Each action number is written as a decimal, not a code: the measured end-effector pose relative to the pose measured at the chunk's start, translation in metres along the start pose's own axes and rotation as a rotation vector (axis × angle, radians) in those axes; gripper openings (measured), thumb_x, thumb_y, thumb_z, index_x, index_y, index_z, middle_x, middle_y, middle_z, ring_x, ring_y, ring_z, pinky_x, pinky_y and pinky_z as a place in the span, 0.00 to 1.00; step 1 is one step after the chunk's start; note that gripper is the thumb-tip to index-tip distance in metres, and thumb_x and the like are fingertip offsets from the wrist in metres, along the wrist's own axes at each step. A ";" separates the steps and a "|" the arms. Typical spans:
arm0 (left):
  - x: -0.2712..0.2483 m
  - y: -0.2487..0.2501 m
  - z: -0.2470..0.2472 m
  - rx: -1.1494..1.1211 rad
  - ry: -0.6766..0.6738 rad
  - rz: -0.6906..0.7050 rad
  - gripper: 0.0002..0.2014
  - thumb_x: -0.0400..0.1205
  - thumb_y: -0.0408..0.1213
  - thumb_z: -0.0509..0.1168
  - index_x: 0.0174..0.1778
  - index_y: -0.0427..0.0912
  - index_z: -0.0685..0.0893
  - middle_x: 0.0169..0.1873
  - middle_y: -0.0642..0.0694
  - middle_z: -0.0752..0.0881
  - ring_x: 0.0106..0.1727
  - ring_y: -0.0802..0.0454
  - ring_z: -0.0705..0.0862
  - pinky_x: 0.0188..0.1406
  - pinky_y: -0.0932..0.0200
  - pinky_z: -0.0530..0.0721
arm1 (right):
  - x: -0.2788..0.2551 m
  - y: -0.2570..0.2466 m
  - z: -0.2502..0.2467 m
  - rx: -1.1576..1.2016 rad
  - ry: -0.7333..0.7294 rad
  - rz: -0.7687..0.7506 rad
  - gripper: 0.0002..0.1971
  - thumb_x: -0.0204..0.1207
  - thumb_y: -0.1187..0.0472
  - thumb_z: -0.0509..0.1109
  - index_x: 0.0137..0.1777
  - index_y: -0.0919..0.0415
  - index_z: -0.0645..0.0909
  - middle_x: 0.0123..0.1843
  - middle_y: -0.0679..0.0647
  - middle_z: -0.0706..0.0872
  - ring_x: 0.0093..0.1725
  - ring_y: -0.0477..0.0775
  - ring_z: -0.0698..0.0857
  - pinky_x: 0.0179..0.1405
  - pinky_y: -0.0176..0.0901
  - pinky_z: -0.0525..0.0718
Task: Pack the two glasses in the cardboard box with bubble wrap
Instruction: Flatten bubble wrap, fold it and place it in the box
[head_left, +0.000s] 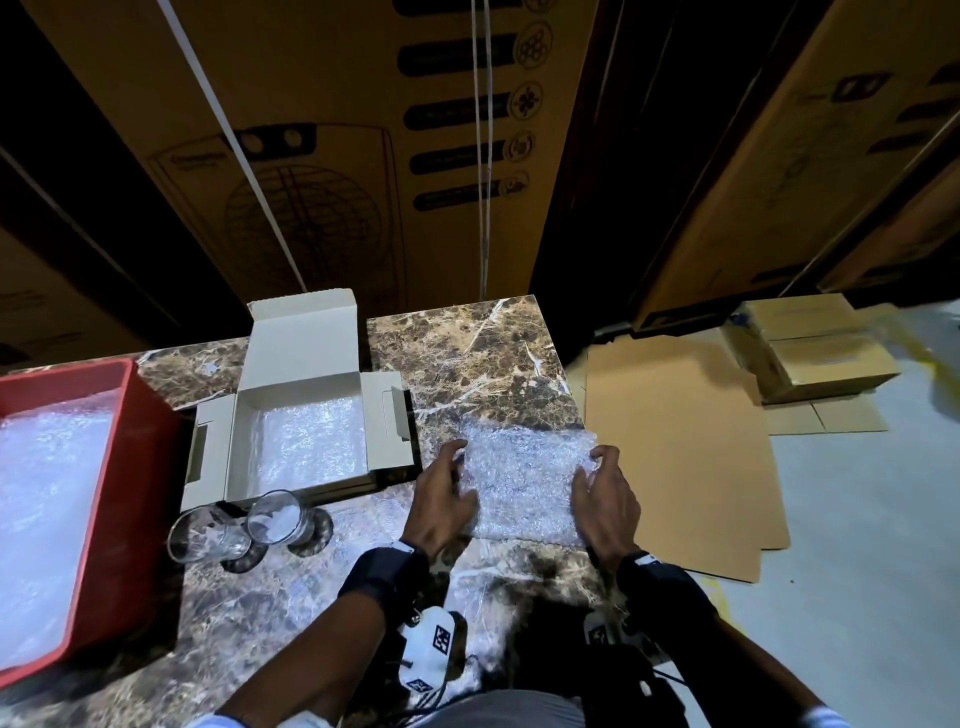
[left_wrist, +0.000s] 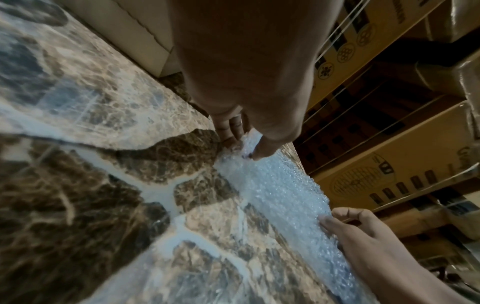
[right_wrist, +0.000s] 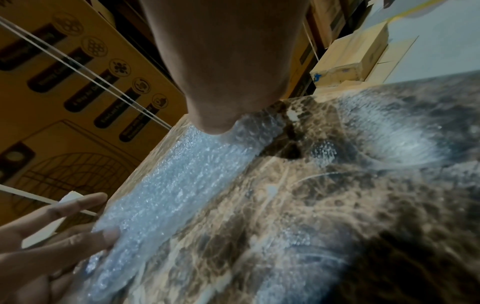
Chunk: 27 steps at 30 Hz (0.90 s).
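Bubble wrap sheet (head_left: 524, 483) lies flat on the marble table (head_left: 467, 353), right of the open cardboard box (head_left: 301, 395), long axis roughly left-right across the table, near edge a little skewed. Left hand (head_left: 441, 499) rests on the sheet's left edge, fingers spread and fairly straight, thumb on top; no clear pinch. Right hand (head_left: 605, 499) is at the right edge, fingers curled over it, thumb on top, gripping the sheet. Box lid flap stands up at the far side, side flaps out, floor lined with more bubble wrap. Two glasses (head_left: 244, 525) stand upright just in front of the box, touching or nearly so, mouths up. Red bin (head_left: 140, 447) at left, holding more wrap, sits beside the box. Writing: big cartons (head_left: 363, 130) behind the table carry a fan-grille drawing and a column of dark label pills with round icons; text too blurred to read. Flat cardboard (head_left: 675, 441) and small cartons (head_left: 815, 343) on the floor to the right, no legible print.
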<state>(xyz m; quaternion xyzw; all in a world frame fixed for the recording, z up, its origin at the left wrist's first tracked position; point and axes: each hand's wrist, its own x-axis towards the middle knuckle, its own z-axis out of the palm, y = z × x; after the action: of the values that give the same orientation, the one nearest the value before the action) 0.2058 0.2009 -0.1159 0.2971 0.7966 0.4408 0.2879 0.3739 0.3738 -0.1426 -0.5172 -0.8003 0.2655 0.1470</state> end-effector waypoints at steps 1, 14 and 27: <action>0.001 0.001 0.000 -0.022 0.008 0.001 0.34 0.81 0.24 0.72 0.79 0.55 0.71 0.63 0.40 0.81 0.51 0.45 0.82 0.53 0.48 0.90 | 0.000 0.000 0.000 -0.009 -0.001 0.007 0.12 0.87 0.54 0.64 0.64 0.49 0.64 0.50 0.56 0.88 0.43 0.64 0.85 0.42 0.52 0.80; 0.004 0.010 0.020 0.745 -0.098 0.432 0.25 0.88 0.45 0.60 0.82 0.48 0.70 0.85 0.39 0.65 0.83 0.39 0.65 0.80 0.33 0.67 | -0.004 -0.006 0.001 -0.335 0.101 -0.122 0.17 0.79 0.60 0.70 0.66 0.52 0.73 0.63 0.57 0.74 0.58 0.58 0.73 0.56 0.55 0.73; 0.020 0.002 0.032 0.852 -0.366 0.454 0.31 0.81 0.47 0.60 0.83 0.46 0.70 0.88 0.42 0.63 0.87 0.38 0.60 0.81 0.41 0.59 | -0.006 -0.017 0.038 -0.258 -0.257 -0.428 0.27 0.90 0.50 0.48 0.87 0.55 0.65 0.88 0.59 0.63 0.88 0.63 0.59 0.88 0.61 0.56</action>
<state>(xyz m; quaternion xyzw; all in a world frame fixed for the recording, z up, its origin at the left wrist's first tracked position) 0.2164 0.2335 -0.1322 0.6256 0.7576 0.0692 0.1730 0.3440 0.3528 -0.1630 -0.3126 -0.9307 0.1877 0.0298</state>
